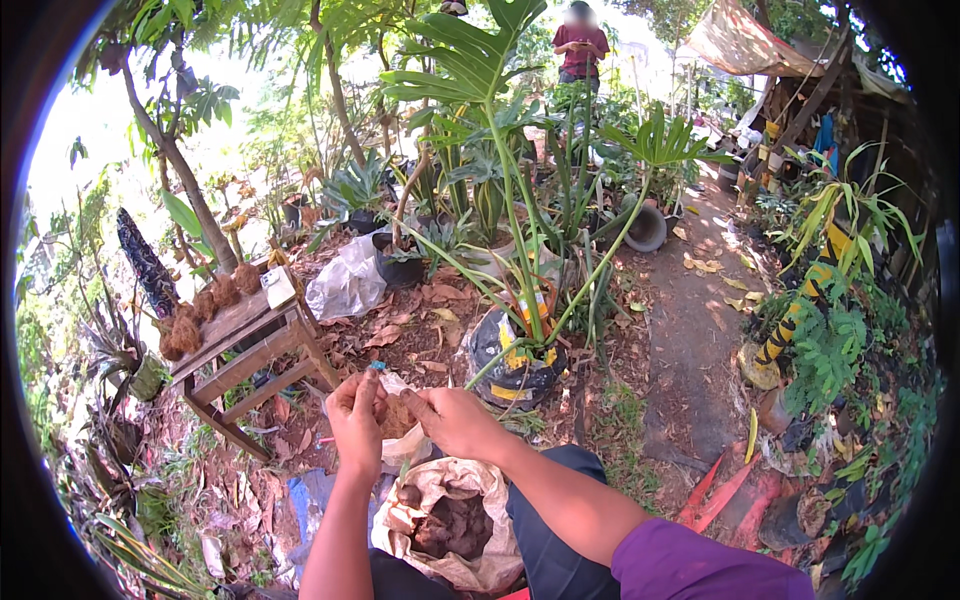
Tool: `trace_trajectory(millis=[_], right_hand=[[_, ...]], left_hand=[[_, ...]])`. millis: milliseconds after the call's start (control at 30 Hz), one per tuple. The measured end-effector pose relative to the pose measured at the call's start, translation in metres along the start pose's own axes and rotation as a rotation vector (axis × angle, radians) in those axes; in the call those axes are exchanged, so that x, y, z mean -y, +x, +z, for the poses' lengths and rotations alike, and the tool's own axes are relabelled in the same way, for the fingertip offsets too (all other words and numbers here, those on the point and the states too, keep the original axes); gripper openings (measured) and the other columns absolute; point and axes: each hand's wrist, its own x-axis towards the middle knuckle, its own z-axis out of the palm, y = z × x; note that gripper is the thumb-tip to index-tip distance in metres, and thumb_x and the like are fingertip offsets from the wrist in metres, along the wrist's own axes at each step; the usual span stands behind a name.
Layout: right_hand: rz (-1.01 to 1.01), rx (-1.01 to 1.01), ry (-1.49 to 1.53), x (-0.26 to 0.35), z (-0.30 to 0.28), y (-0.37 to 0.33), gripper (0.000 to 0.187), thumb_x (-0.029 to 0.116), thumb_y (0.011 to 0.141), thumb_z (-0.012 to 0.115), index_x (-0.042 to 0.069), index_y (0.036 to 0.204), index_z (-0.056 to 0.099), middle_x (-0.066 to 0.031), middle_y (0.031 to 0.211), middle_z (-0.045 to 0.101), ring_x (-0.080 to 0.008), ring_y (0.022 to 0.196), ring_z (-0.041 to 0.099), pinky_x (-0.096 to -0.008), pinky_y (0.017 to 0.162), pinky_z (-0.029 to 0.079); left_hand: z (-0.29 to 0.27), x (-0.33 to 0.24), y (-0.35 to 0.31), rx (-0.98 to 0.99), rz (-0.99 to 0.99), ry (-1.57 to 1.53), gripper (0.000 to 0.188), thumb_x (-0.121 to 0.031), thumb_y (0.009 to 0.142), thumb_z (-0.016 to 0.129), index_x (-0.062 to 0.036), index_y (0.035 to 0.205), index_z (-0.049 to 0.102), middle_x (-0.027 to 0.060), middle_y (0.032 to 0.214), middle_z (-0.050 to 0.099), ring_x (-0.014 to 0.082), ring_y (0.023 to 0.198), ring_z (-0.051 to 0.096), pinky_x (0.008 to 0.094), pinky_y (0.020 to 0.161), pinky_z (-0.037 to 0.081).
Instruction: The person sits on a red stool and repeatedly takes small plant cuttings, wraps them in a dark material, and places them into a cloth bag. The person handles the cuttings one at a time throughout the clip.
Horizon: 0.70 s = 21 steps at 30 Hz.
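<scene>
My left hand (pixel 356 418) is raised over the sacks with its fingers pinched. A small blue thing (pixel 377 366) sticks out at its fingertips, too small to name. Close beside it, my right hand (pixel 458 422) is closed, thumb toward the left hand; what it grips, if anything, is hidden. Between and just behind the hands is brown fibre (pixel 397 416), seemingly in a pale bag (pixel 402 447). Below them, between my legs, an open cream sack (pixel 398 518) with a rolled rim holds dark brown clumped material (pixel 452 526).
Left stands a wooden stool (pixel 262 353) bearing several brown fibre balls (pixel 225 291) and a small white box (pixel 279 287). A large leafy plant in a black plastic bag (pixel 520 360) stands ahead. Farther off is a person (pixel 580 45). A dirt path (pixel 690 350) runs along the right.
</scene>
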Motion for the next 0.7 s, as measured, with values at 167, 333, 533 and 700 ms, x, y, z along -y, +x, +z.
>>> trace_trajectory(millis=[167,333,533,700], right_hand=[[0.078,0.188,0.181,0.003,0.004,-0.001,0.065,0.057,0.111,0.045,-0.001,0.098,0.070,-0.0150,0.072,0.068,-0.0289,0.069,0.067,-0.0425,0.070,0.052],[0.034,0.194,0.547,-0.001,0.020,-0.003,0.066,0.065,0.108,0.048,0.003,0.092,0.065,0.0020,0.067,0.054,-0.0101,0.062,0.051,-0.0287,0.059,0.042],[0.171,0.207,0.698,0.002,0.007,0.002,0.065,0.066,0.103,0.057,0.003,0.091,0.065,0.0043,0.068,0.053,-0.0078,0.058,0.047,-0.0276,0.053,0.037],[0.117,0.093,0.879,0.010,0.015,-0.004,0.065,0.064,0.105,0.056,0.000,0.097,0.066,0.0048,0.070,0.052,-0.0072,0.060,0.044,-0.0277,0.053,0.035]], left_hand=[[-0.007,-0.002,-0.004,0.058,0.021,-0.048,0.032,-0.026,0.107,0.062,-0.0054,0.083,0.060,-0.0050,0.068,0.048,0.0050,0.060,0.039,0.0253,0.054,0.026],[0.014,0.010,-0.016,0.160,0.115,-0.009,0.020,-0.024,0.109,0.056,-0.0041,0.113,0.057,-0.0013,0.087,0.052,0.0065,0.077,0.047,0.0237,0.062,0.038],[0.019,0.007,-0.027,0.339,0.248,0.094,0.058,-0.053,0.110,0.049,-0.0093,0.147,0.037,0.0092,0.125,0.054,0.0188,0.118,0.053,0.0365,0.109,0.040],[0.024,0.002,-0.030,0.386,0.276,0.133,0.068,-0.061,0.109,0.044,-0.0076,0.150,0.033,0.0144,0.135,0.056,0.0262,0.132,0.052,0.0420,0.116,0.036]])
